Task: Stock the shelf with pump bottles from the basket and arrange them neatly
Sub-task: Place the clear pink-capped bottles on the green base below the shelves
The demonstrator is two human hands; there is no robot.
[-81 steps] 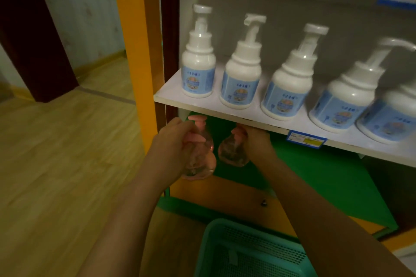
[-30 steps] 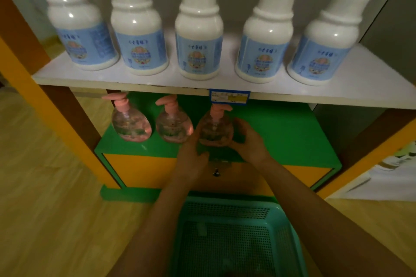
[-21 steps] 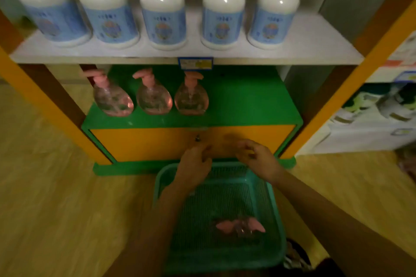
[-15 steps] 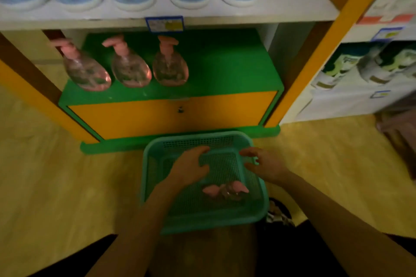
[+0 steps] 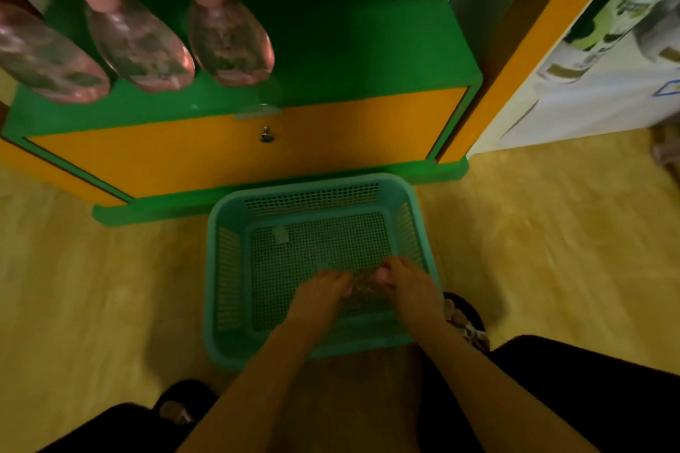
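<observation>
Three clear pump bottles with pink pumps stand in a row on the left of the green shelf [image 5: 349,29]: one at the far left [image 5: 48,59], one in the middle [image 5: 141,48], one on the right [image 5: 230,37]. Below, on the floor, sits the teal mesh basket [image 5: 220,217]. Both my hands are down in its near right corner. My left hand [image 5: 320,296] and my right hand [image 5: 408,287] curl around clear pump bottles [image 5: 362,285] lying on the basket floor. The hands hide most of these bottles.
An orange drawer front with a metal knob [image 5: 265,134] sits under the green shelf. An orange post [image 5: 533,48] separates a neighbouring shelf of white and green packs [image 5: 607,29]. Wooden floor surrounds the basket; my sandalled foot [image 5: 465,320] is beside its right corner.
My hands left the third bottle standing on the green shelf, dropped into the basket and closed over the bottles lying there. The view tilted down from the upper white shelf to the floor.
</observation>
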